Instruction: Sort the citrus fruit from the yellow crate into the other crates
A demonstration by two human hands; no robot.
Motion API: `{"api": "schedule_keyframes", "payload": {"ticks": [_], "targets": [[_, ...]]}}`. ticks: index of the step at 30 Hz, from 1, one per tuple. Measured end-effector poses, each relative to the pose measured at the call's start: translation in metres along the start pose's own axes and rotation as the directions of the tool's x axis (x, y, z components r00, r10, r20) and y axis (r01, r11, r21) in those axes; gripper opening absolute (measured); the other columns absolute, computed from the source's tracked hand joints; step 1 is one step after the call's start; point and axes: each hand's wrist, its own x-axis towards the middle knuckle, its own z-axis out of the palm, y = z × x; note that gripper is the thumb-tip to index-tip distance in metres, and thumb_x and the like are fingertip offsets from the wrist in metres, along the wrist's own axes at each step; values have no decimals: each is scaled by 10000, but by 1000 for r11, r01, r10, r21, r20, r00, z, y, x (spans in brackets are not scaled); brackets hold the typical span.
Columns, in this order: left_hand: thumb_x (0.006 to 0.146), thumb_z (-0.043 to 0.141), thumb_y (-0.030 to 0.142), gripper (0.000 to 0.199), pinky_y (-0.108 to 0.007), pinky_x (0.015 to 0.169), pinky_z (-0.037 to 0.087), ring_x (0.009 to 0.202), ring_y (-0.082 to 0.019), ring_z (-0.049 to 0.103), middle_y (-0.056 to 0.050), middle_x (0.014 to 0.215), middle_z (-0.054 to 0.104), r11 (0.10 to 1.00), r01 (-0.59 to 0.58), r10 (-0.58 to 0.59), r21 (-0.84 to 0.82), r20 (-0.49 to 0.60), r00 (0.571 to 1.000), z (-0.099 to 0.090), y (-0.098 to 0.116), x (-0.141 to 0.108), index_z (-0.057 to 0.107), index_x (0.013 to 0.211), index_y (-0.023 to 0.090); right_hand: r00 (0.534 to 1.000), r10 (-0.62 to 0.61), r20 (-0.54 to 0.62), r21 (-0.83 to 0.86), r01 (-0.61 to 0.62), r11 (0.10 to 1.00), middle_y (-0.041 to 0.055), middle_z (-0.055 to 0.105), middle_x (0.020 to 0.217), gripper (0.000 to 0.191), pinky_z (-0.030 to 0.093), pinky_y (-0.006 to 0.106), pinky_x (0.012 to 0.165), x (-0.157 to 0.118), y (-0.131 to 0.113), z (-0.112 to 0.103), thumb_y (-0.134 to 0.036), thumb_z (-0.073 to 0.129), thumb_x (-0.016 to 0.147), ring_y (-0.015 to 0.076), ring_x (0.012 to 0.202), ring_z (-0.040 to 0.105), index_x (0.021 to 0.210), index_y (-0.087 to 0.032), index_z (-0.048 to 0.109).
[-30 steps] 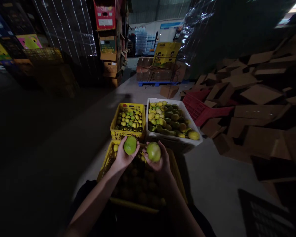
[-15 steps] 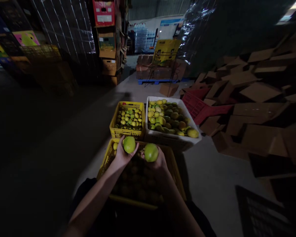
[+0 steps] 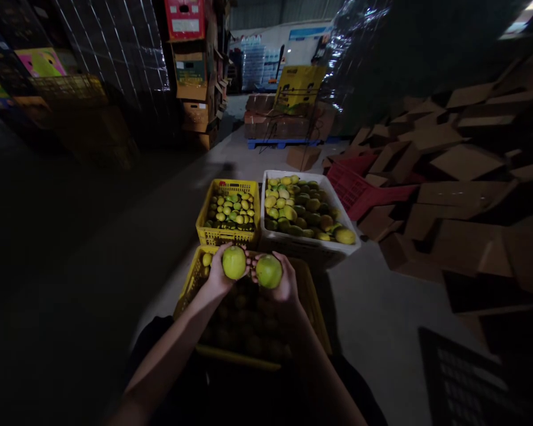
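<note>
My left hand (image 3: 221, 273) is wrapped round a yellow-green lemon (image 3: 234, 262). Close beside it, my right hand (image 3: 288, 283) grips a second, slightly greener lemon (image 3: 269, 271). Both fruits are held up above a large yellow crate (image 3: 313, 302) in front of me, whose heap of fruit lies in shadow. A lone yellow lemon (image 3: 206, 259) shows in that crate's far left corner. Beyond stand a smaller yellow crate (image 3: 228, 236) with green and yellow lemons and a white crate (image 3: 308, 241) filled with green and yellow fruit.
Flattened and open cardboard boxes (image 3: 462, 198) lie heaped on the right, with a red crate (image 3: 353, 186) among them. A dark crate (image 3: 466, 378) is at the lower right. Farther back are a blue pallet (image 3: 282, 143) with cartons and a tall stack of boxes (image 3: 195, 115).
My hands have come slightly closer together. Both lemons have been turned in the fingers, so other sides of them face me.
</note>
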Motion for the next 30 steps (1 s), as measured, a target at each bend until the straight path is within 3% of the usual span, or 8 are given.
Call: {"api": "schedule_keyframes", "payload": {"ticks": [10, 19, 22, 26, 30], "targets": [[806, 471, 276, 261, -356, 682, 551, 726, -255, 675, -119, 663, 671, 980, -106, 77, 171, 170, 983, 0, -3, -2, 659, 695, 133, 998, -50, 42, -64, 53, 997, 42, 663, 598, 199, 541, 304, 533, -6, -3, 5, -369, 634, 648, 214, 640, 660, 638, -170, 642], [801, 467, 293, 262, -359, 708, 557, 787, -260, 676, -116, 687, 680, 971, -113, 71, 210, 197, 978, 0, -2, -4, 664, 700, 154, 999, -34, 38, -84, 37, 996, 49, 677, 614, 223, 539, 303, 534, -7, -3, 6, -400, 641, 635, 220, 668, 661, 608, -179, 637], [799, 461, 289, 251, -342, 684, 552, 740, -239, 669, -105, 671, 673, 980, -86, 58, 181, 154, 986, 2, -2, -4, 664, 738, 154, 999, -16, 40, -65, 19, 998, 57, 678, 627, 222, 549, 318, 557, -5, -2, 4, -402, 635, 634, 228, 690, 666, 611, -182, 629], [806, 443, 293, 256, -278, 578, 529, 595, -167, 627, -69, 654, 664, 1000, 13, -13, 25, 10, 1000, -1, 1, -2, 652, 831, 147, 999, 48, -7, -23, -49, 999, 60, 679, 618, 203, 556, 337, 583, -1, -2, 0, -391, 630, 641, 233, 682, 669, 653, -188, 632], [838, 413, 313, 293, -271, 595, 543, 637, -163, 646, -57, 701, 680, 989, 0, -15, -148, -103, 995, -5, 3, 3, 630, 946, 148, 993, 87, -83, -8, -88, 996, 36, 694, 627, 214, 534, 312, 512, -1, -3, 1, -384, 616, 683, 186, 545, 637, 747, -183, 656]]}}
